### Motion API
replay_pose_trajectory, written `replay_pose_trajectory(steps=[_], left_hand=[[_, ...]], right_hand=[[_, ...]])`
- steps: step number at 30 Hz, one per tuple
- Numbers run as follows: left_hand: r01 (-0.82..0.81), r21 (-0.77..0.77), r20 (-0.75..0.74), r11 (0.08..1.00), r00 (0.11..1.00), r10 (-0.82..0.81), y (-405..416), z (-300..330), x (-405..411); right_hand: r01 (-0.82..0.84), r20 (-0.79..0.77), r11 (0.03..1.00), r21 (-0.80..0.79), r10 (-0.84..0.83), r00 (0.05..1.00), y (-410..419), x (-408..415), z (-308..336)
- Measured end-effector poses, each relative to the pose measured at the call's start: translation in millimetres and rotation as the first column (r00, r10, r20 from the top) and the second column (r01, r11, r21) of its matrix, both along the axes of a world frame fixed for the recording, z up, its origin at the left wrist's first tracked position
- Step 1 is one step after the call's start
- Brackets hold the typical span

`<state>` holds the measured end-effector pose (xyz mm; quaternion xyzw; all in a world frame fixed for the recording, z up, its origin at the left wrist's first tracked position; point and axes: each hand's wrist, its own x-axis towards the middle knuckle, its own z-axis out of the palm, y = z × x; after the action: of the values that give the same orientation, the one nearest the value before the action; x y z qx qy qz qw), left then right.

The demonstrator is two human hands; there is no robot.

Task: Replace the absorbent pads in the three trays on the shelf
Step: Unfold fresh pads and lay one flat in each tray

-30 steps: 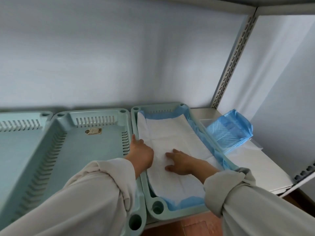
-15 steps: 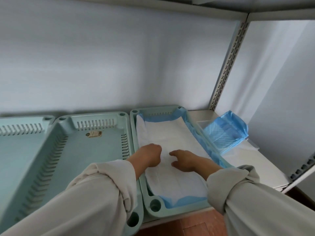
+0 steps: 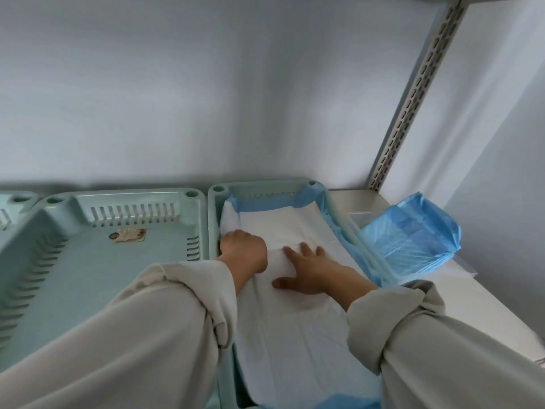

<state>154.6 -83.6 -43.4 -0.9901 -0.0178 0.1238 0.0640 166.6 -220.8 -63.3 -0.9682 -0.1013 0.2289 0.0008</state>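
Observation:
The right tray [image 3: 265,186], pale green, holds a white absorbent pad [image 3: 295,335] with blue edges that ride up its far and right walls. My left hand [image 3: 244,248] lies on the pad's left part by the tray's left wall. Its fingers bend down out of sight. My right hand [image 3: 311,271] presses flat on the middle of the pad with fingers spread. A low fold of pad stands between the hands. The middle tray [image 3: 88,290] shows a bare floor with a small label. Only a corner of the left tray [image 3: 11,202] is visible.
A blue pack of folded pads [image 3: 410,240] lies on the white shelf board [image 3: 472,305] right of the trays. A perforated metal upright [image 3: 413,93] rises at the back right. The wall stands close behind the trays.
My left hand has slid left and farther back to the tray's left wall. My right hand has gone from loosely curled to flat with fingers spread. The view has come closer.

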Motion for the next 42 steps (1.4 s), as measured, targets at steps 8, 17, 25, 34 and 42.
replay_pose_trajectory(steps=[8, 17, 25, 34, 42], left_hand=[[-0.034, -0.117, -0.055, 0.993, 0.998, 0.028, 7.7, -8.0, 35.0], [-0.057, -0.139, -0.085, 0.989, 0.995, 0.045, 2.7, -5.5, 49.8], [-0.060, -0.146, -0.077, 0.987, 0.996, 0.050, 28.3, -13.7, 69.4], [0.041, -0.262, -0.113, 0.964, 0.991, -0.073, 12.2, -27.0, 44.4], [0.000, -0.155, -0.082, 0.988, 0.997, -0.013, -2.5, -12.4, 13.2]], right_hand=[[-0.244, 0.090, 0.965, 0.093, 0.236, 0.968, 18.1, 25.8, -5.4], [-0.021, 0.193, 0.998, 0.057, 0.009, 0.981, 2.7, 60.2, -13.4], [-0.019, 0.178, 0.999, 0.026, 0.014, 0.984, 0.6, 100.2, -14.0], [-0.211, 0.173, 0.972, 0.102, 0.191, 0.966, 4.5, 58.6, -12.2], [0.035, 0.178, 0.998, 0.043, -0.042, 0.983, -17.6, 20.1, -5.6]])
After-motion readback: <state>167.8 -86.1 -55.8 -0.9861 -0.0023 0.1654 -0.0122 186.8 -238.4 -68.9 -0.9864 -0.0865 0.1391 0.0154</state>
